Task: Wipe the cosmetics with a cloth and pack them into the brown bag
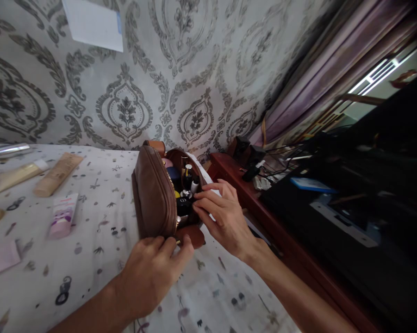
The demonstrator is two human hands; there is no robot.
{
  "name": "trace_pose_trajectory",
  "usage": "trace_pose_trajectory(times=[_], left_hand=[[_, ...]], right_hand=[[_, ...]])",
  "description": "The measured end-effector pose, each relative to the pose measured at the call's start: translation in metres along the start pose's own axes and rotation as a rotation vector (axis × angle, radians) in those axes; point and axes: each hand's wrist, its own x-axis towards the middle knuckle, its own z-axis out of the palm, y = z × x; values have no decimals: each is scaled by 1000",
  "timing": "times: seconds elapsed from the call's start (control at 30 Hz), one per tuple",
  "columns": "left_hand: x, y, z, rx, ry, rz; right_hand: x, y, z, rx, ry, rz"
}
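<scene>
A brown leather bag (152, 194) stands unzipped on the patterned white sheet, with its opening toward the right. Inside it are several cosmetics, among them a black item (183, 206), a white-capped tube (195, 185) and a bottle with a silver top (188, 173). My left hand (159, 266) grips the bag's near end by the zipper and brown tab. My right hand (224, 212) rests its fingertips on the right rim of the opening, its fingers bent and close together; whether they pinch the rim is unclear.
Several tubes lie on the sheet at the left, including a tan tube (58, 175) and a white-and-pink tube (64, 215). A dark red desk (236, 180) with cables and a blue-edged item (312, 185) stands at the right. Patterned wallpaper (194, 69) rises behind the bag.
</scene>
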Motion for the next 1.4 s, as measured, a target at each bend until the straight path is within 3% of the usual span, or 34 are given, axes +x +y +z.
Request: trace_pose_trajectory(times=[0.37,0.67,1.13,1.23,1.4], left_hand=[[-2,-1,2,-2,-13,-1],[-3,0,0,14,-52,3],[-1,-5,-2,-73,-37,-75],[-2,-9,-9,-161,-6,-94],[-16,-18,-33,-365,91,-106]], right_hand=[[3,-1,-3,22,10,-1],[12,-10,0,22,-247,-94],[4,-7,4,20,-225,-66],[3,-6,1,64,-140,-74],[-1,-14,-7,173,187,14]])
